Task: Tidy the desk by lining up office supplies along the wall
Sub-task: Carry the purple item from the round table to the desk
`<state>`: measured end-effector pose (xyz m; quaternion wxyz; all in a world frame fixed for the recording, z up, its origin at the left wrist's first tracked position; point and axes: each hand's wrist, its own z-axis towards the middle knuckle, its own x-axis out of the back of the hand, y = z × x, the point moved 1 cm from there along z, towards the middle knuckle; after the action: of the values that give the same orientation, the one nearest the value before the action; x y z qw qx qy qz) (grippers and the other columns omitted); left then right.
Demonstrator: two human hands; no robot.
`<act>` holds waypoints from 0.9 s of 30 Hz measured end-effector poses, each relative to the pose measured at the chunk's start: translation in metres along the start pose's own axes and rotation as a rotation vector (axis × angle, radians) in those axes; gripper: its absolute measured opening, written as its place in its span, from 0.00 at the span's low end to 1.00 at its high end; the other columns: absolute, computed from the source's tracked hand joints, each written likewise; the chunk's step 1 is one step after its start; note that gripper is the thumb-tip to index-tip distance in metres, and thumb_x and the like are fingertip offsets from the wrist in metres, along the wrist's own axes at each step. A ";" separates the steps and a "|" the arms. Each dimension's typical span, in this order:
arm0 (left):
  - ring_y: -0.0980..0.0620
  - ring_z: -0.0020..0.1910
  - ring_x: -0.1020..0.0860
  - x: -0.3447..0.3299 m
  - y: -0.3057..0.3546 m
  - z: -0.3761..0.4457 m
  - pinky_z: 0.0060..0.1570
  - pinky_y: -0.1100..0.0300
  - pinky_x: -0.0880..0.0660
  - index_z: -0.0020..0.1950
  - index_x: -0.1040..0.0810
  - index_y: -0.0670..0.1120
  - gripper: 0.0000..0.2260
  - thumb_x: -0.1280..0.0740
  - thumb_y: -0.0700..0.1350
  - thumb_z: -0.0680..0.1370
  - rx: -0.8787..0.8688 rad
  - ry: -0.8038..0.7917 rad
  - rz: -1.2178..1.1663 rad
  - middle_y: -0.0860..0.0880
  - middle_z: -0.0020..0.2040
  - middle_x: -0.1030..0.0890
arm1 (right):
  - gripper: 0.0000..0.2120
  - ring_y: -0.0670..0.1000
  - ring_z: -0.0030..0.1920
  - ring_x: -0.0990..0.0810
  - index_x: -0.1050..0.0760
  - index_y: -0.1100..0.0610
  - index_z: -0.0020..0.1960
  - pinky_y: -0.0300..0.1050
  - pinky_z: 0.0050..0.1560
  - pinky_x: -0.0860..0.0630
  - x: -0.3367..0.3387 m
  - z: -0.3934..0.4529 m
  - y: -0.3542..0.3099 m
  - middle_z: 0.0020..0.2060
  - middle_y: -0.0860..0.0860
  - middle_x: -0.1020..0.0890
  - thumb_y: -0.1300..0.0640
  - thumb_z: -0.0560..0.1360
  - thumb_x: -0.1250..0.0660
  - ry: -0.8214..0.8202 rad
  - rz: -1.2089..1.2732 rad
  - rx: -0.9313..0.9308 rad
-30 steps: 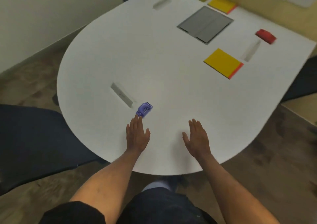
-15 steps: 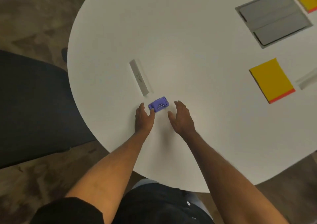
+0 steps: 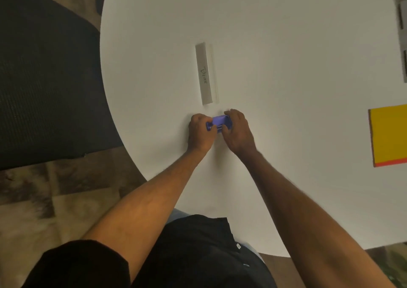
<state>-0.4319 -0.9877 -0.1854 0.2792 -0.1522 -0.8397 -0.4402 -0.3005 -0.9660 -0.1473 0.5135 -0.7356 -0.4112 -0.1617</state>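
Observation:
A small purple stapler (image 3: 219,121) lies on the round white desk (image 3: 286,45), near its front left edge. My left hand (image 3: 200,133) grips its left end with curled fingers. My right hand (image 3: 237,131) closes over its right end from the other side. Most of the stapler's sides are hidden by my fingers. Just beyond it lies a grey name strip (image 3: 205,73) with handwriting, pointing away from me. A yellow notepad (image 3: 388,134) with an orange edge lies at the right border of the view.
A dark office chair (image 3: 44,78) stands left of the desk over a brown patterned floor. A grey cable hatch (image 3: 401,41) is set into the desk at the far right. My dark shirt fills the bottom of the view.
Both hands moved forward and closed on the purple stapler, which earlier lay free between their fingertips. My head has tilted down, so the far side of the desk is out of view.

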 end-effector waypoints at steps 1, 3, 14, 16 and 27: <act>0.48 0.53 0.22 -0.002 0.000 0.001 0.52 0.61 0.23 0.54 0.18 0.42 0.09 0.26 0.43 0.76 0.003 0.006 0.008 0.44 0.57 0.22 | 0.21 0.56 0.70 0.29 0.30 0.61 0.71 0.48 0.69 0.31 0.000 0.001 0.001 0.71 0.56 0.27 0.60 0.79 0.35 -0.004 -0.008 0.018; 0.48 0.53 0.22 -0.003 0.001 0.002 0.53 0.61 0.23 0.53 0.18 0.42 0.08 0.26 0.42 0.75 0.012 0.006 0.014 0.43 0.57 0.22 | 0.18 0.57 0.65 0.26 0.27 0.62 0.67 0.46 0.65 0.30 -0.001 0.003 0.003 0.66 0.57 0.24 0.62 0.78 0.35 0.010 -0.017 0.050; 0.50 0.44 0.20 0.010 0.011 -0.018 0.44 0.63 0.23 0.45 0.21 0.50 0.06 0.25 0.43 0.74 0.044 -0.172 -0.215 0.50 0.48 0.18 | 0.11 0.58 0.63 0.25 0.26 0.67 0.60 0.48 0.63 0.27 0.012 -0.025 0.022 0.63 0.60 0.24 0.64 0.79 0.35 0.089 0.097 0.086; 0.47 0.48 0.19 0.007 0.015 -0.031 0.48 0.59 0.21 0.46 0.21 0.50 0.06 0.24 0.44 0.74 0.022 -0.195 -0.230 0.49 0.50 0.17 | 0.11 0.58 0.59 0.24 0.26 0.66 0.60 0.50 0.58 0.25 0.016 -0.041 0.028 0.60 0.59 0.23 0.64 0.79 0.34 0.125 0.140 0.068; 0.48 0.52 0.20 -0.048 0.050 -0.144 0.53 0.54 0.19 0.61 0.29 0.49 0.22 0.22 0.46 0.72 -0.017 -0.315 -0.274 0.48 0.55 0.21 | 0.07 0.56 0.54 0.20 0.23 0.58 0.53 0.56 0.58 0.21 0.053 -0.170 0.099 0.52 0.49 0.21 0.57 0.77 0.30 0.259 0.462 -0.215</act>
<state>-0.3198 -1.0781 -0.1159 0.0808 -0.1057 -0.8821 -0.4520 -0.1607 -1.1068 -0.1025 0.5040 -0.8332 -0.1442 -0.1758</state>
